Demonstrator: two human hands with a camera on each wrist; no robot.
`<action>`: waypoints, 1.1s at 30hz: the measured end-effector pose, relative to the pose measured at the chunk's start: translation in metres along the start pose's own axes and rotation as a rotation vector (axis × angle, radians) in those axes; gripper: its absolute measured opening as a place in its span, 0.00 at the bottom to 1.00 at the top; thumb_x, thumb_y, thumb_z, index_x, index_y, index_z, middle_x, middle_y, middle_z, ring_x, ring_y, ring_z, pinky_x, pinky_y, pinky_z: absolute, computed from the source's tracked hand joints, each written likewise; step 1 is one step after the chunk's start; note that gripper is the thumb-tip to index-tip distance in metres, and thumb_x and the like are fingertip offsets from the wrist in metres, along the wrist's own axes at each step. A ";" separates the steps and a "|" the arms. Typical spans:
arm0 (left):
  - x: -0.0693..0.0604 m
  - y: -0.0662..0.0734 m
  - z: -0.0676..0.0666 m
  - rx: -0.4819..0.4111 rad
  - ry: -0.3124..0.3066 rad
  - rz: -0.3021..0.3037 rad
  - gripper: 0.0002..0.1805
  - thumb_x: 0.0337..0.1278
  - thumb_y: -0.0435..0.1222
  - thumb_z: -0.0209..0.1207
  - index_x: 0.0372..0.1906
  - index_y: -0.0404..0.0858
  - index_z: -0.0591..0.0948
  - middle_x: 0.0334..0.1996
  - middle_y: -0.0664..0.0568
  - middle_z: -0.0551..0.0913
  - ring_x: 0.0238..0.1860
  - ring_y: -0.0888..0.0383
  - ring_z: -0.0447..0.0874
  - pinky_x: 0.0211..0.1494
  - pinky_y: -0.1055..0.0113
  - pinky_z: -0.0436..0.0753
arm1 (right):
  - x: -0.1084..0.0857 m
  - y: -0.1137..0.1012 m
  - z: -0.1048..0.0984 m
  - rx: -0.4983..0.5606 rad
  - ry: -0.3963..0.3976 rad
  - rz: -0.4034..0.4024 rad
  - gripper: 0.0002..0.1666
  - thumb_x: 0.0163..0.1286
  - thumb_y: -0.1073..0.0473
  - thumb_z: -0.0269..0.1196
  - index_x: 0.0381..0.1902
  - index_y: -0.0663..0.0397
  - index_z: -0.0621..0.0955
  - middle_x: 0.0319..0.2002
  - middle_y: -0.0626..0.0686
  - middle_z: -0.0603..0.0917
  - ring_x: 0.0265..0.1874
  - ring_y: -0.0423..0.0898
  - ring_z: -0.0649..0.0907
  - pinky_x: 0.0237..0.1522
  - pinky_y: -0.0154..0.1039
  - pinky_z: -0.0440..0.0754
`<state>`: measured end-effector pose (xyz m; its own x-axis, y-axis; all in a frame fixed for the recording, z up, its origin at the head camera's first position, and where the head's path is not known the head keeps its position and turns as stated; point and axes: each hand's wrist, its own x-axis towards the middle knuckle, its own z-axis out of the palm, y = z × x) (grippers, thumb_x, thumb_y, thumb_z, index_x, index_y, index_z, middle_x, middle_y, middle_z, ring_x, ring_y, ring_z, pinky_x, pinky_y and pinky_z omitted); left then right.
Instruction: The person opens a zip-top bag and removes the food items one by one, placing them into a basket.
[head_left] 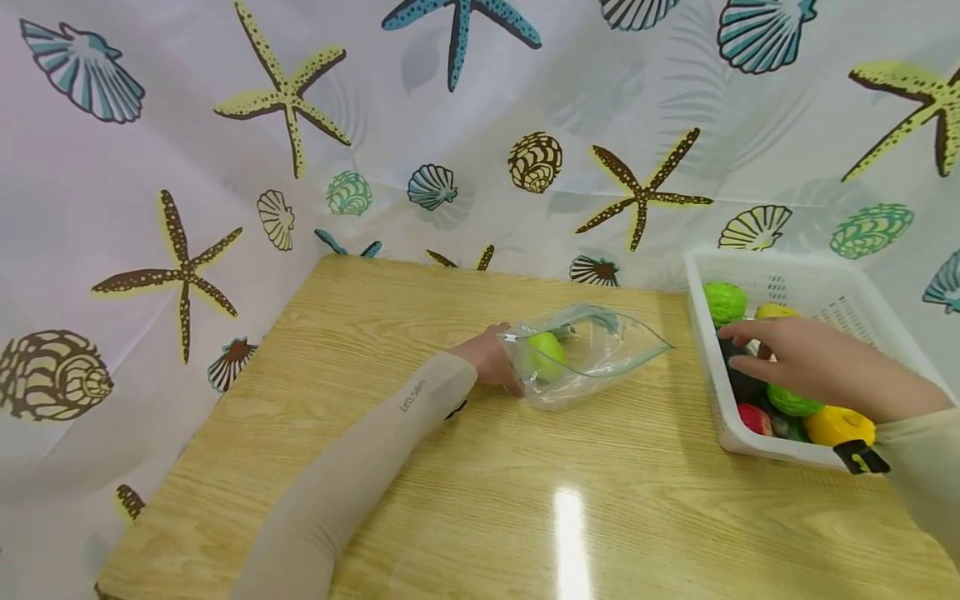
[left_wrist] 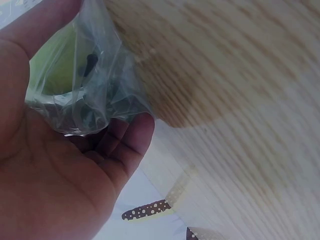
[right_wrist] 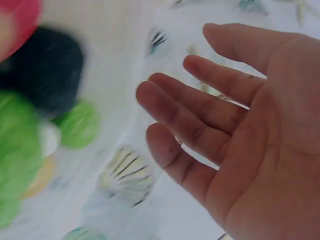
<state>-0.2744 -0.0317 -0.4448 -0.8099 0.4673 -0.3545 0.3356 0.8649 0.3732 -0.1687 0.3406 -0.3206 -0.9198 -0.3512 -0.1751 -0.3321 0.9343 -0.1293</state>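
My left hand [head_left: 492, 357] holds a clear zip bag [head_left: 600, 358] by its left side; it lies on the table with its mouth spread toward the right. Inside the bag sits a round yellow-green fruit [head_left: 547, 357]. The left wrist view shows the fingers [left_wrist: 135, 140] curled under the plastic and the thumb over it. Above the white basket [head_left: 787, 450] hovers my right hand [head_left: 787, 358], empty, its fingers loosely bent. Beneath it lie a dark, nearly black item [head_left: 741, 375], a green one [head_left: 795, 402], a red one [head_left: 753, 419] and a yellow one [head_left: 840, 426].
A bumpy light-green item [head_left: 724, 303] and another yellow item [head_left: 777, 310] lie toward the basket's back. The wooden table [head_left: 420, 492] meets a white curtain [head_left: 465, 125] printed with shells and starfish at the back and left.
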 end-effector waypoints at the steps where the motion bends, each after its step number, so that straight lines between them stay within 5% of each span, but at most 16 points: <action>1: 0.000 0.000 0.000 -0.010 0.000 -0.007 0.50 0.40 0.51 0.80 0.71 0.45 0.71 0.68 0.49 0.67 0.67 0.52 0.66 0.73 0.57 0.68 | 0.001 -0.010 -0.004 -0.012 0.018 -0.023 0.25 0.71 0.52 0.65 0.62 0.56 0.80 0.43 0.48 0.86 0.35 0.41 0.82 0.39 0.46 0.84; 7: 0.004 -0.001 0.000 -0.038 -0.001 -0.053 0.54 0.38 0.52 0.80 0.73 0.45 0.68 0.71 0.49 0.65 0.68 0.53 0.67 0.74 0.57 0.68 | 0.016 -0.071 -0.017 -0.010 0.087 -0.210 0.18 0.74 0.55 0.62 0.59 0.48 0.82 0.52 0.47 0.86 0.43 0.43 0.84 0.43 0.46 0.84; 13: 0.003 -0.001 0.001 -0.071 0.005 -0.061 0.55 0.37 0.51 0.81 0.73 0.43 0.67 0.70 0.47 0.65 0.67 0.52 0.69 0.73 0.56 0.69 | 0.049 -0.109 -0.004 -0.024 0.049 -0.376 0.17 0.77 0.65 0.54 0.58 0.53 0.82 0.56 0.54 0.85 0.56 0.55 0.83 0.55 0.54 0.82; 26: 0.001 0.001 0.001 -0.032 0.009 -0.005 0.50 0.38 0.50 0.81 0.71 0.46 0.71 0.70 0.48 0.65 0.68 0.51 0.66 0.72 0.54 0.70 | 0.109 -0.137 0.018 -0.132 -0.109 -0.468 0.26 0.74 0.70 0.49 0.68 0.60 0.74 0.61 0.61 0.82 0.60 0.57 0.81 0.60 0.51 0.80; 33: -0.001 0.002 -0.001 0.001 0.003 0.027 0.49 0.39 0.51 0.80 0.71 0.48 0.72 0.69 0.48 0.66 0.68 0.52 0.64 0.73 0.56 0.69 | 0.126 -0.139 0.028 -0.169 -0.054 -0.500 0.41 0.65 0.71 0.61 0.74 0.40 0.70 0.65 0.54 0.79 0.59 0.53 0.82 0.59 0.48 0.81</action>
<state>-0.2732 -0.0310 -0.4428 -0.8019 0.4899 -0.3419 0.3579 0.8522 0.3817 -0.2325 0.1643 -0.3517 -0.6303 -0.7546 -0.1827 -0.7603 0.6475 -0.0514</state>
